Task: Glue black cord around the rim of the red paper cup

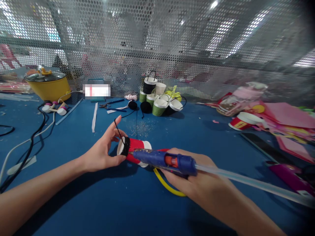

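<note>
My left hand (105, 147) grips a red and white paper cup (136, 144) lying on its side, its open rim toward the left. Black cord (126, 146) is wound in a band around the cup near that rim. A loose length runs up past my fingers toward a black ball of cord (133, 105). My right hand (189, 177) is wrapped round a blue glue gun (159, 160), its nozzle at the edge of the black band. A long clear glue stick (246, 179) sticks out of the gun's back. Whether the nozzle touches the cord, I cannot tell.
Behind stand several wrapped cups with handles (159, 106). Pliers (112, 103) and a white strip (94, 117) lie at the back left, near a yellow pot (49, 87). To the right are a phone (264, 146), a paper cup (243, 120) and pink sheets (290, 114).
</note>
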Motion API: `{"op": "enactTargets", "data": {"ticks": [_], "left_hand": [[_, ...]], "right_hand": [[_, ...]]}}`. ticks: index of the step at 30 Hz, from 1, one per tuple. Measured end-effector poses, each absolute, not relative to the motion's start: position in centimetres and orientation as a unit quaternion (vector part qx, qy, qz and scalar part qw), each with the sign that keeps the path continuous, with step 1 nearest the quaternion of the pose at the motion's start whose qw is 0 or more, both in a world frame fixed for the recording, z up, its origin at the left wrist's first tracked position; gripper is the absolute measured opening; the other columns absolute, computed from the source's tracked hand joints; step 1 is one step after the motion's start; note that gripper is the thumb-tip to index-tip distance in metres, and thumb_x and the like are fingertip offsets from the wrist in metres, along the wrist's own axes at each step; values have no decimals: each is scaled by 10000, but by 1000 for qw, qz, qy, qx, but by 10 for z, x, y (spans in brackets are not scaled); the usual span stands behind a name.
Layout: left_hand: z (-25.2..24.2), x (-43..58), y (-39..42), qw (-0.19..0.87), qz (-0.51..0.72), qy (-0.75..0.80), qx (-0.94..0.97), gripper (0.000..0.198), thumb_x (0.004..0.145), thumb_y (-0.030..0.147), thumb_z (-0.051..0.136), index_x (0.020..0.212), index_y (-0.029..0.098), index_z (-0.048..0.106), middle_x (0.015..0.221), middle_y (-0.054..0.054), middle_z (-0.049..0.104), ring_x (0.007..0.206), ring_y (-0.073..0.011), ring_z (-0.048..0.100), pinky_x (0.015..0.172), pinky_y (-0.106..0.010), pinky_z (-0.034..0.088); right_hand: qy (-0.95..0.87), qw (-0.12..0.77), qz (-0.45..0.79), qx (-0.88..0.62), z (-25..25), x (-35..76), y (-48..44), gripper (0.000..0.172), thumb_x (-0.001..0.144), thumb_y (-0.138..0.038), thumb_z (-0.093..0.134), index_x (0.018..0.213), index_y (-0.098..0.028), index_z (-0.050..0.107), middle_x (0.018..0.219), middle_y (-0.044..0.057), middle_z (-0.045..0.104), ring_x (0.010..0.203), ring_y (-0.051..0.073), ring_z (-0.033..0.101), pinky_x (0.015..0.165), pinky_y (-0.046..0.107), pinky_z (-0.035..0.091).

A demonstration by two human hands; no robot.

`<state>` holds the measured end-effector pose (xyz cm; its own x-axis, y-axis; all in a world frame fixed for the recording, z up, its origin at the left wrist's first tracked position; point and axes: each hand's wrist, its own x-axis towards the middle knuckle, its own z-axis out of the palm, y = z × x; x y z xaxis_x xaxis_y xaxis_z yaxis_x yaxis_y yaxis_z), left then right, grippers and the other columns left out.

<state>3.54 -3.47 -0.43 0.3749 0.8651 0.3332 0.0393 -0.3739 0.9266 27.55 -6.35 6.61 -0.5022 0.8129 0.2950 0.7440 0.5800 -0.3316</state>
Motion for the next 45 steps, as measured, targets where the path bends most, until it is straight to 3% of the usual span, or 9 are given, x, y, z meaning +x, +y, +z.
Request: {"op": "enactTargets", "data": {"ticks": [11, 18, 27, 34, 45], "left_hand": [[-4, 34, -36, 431, 435, 320, 722, 980, 692, 66, 632, 1431, 355, 57, 1132, -57, 474, 1070, -236, 471, 994, -464, 298], [-4, 34, -37, 434, 436, 317, 722, 974, 688, 68, 636, 1433, 341, 71, 1147, -65, 481, 1071, -235, 468, 1010, -453, 294], [-1, 38, -35, 479, 447, 317, 686, 991, 679, 91, 648, 1430, 330, 47, 1076, -52, 472, 1032, -229, 472, 965, -459, 305], [-3, 38, -33, 490, 459, 322, 667, 993, 667, 105, 659, 1428, 331, 62, 1059, -49, 481, 1008, -223, 474, 930, -442, 323], [-4, 36, -34, 471, 450, 313, 691, 986, 689, 89, 650, 1424, 364, 53, 1103, -42, 470, 1050, -219, 469, 975, -453, 287]], "right_hand": [[-847, 214, 108, -475, 62, 281, -50, 134, 784, -233, 484, 716, -231, 599, 598, 16, 607, 519, 170, 542, 481, 285, 447], [-843, 187, 133, -486, 74, 274, -47, 131, 758, -183, 492, 748, -225, 616, 630, 17, 623, 527, 160, 557, 509, 278, 464], [-842, 191, 134, -487, 66, 276, -55, 127, 774, -242, 498, 649, -227, 503, 609, 3, 579, 520, 157, 531, 494, 285, 423], [-857, 202, 101, -463, 68, 273, -65, 166, 766, -135, 470, 680, -232, 573, 635, 17, 622, 549, 154, 553, 506, 268, 406], [-842, 200, 143, -479, 65, 277, -57, 129, 755, -170, 517, 638, -224, 516, 591, -6, 572, 503, 141, 511, 475, 269, 377]]}}
